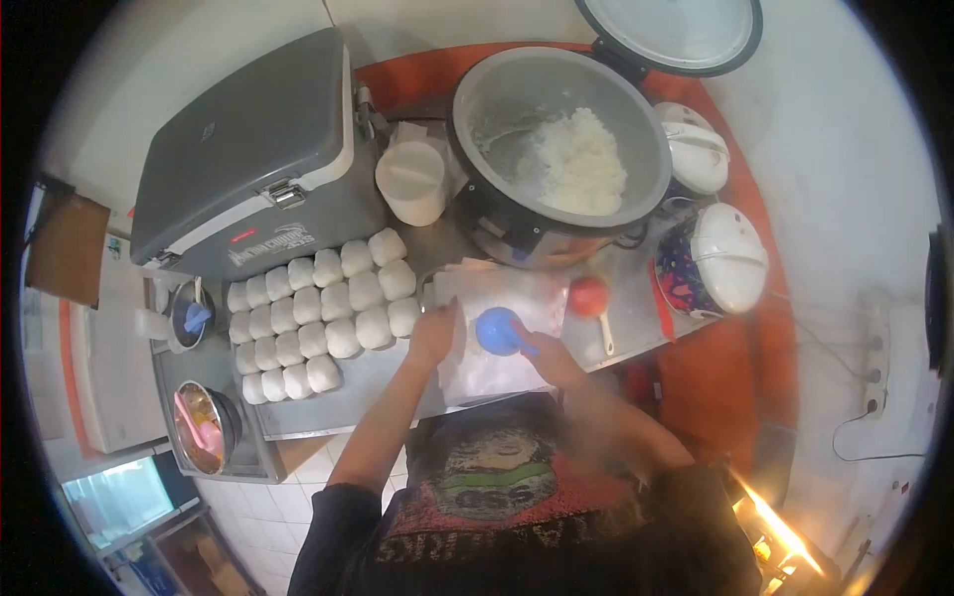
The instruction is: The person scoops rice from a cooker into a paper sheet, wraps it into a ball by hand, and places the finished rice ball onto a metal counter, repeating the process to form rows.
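Observation:
My right hand is closed on a blue round plastic scoop, which rests dome side up on white wrapping paper. The contents beneath the scoop are hidden. At the paper's left edge is my left hand, its fingers closed on the edge. Just right of the paper lies a red round scoop with a pale handle. Behind it stands a large open rice cooker, with white rice heaped toward the right of its pot.
Several rows of white wrapped bundles sit on the metal counter left of me, before a grey cooler box. A white container stands by the cooker. Two smaller lidded pots are at right. A bowl with a pink spoon is far left.

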Demonstrator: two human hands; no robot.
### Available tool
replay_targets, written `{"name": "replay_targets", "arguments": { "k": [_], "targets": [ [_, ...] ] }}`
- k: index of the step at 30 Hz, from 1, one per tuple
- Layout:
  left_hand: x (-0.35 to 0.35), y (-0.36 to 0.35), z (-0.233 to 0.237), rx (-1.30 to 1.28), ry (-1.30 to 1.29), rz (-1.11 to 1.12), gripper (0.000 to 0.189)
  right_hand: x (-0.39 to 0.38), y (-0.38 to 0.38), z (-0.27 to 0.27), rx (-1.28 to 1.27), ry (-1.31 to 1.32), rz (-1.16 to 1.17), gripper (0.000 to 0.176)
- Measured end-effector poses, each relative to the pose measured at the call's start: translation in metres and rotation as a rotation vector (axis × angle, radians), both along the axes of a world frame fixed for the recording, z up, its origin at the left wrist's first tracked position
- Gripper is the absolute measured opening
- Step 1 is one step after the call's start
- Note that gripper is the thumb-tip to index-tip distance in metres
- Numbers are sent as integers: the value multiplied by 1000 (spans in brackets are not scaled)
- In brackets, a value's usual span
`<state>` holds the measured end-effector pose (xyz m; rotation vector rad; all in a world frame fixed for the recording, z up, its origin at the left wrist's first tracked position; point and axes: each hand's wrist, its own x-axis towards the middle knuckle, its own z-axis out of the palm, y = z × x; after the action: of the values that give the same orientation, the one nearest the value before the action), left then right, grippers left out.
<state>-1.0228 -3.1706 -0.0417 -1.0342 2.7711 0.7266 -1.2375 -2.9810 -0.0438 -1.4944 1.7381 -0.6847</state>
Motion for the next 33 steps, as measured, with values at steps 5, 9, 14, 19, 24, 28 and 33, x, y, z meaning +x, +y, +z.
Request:
{"name": "replay_targets", "arguments": {
  "k": [5, 9, 14, 19, 24, 28, 33],
  "targets": [
    [-20, -11, -46, -437, 290, -14, 50, -3, 10, 29, -50, -414, -410, 67],
    [-31, 9, -46, -194, 277, 69, 49, -36, 38, 23, -71, -121, -829, 73],
    [-54, 0, -30, -17, 433, 152, 46, -115, 55, 0, -327, 420, -871, 75],
    [-79, -31, -38, 84, 204, 128, 37, -165, 23, -17, -390, 504, -810, 68],
    [-66, -29, 16, -231, 320, -73, 13, -166, 4, -41, -325, 445, -991, 50],
    [-37, -3, 23, -167, 263, -288, 8, -75, -34, 59, -392, 341, -1044, 26],
    [-14, 39, 22, -251, 285, -385, 11, 27, -67, 60, -157, 239, -116, 47]
  ]
}}
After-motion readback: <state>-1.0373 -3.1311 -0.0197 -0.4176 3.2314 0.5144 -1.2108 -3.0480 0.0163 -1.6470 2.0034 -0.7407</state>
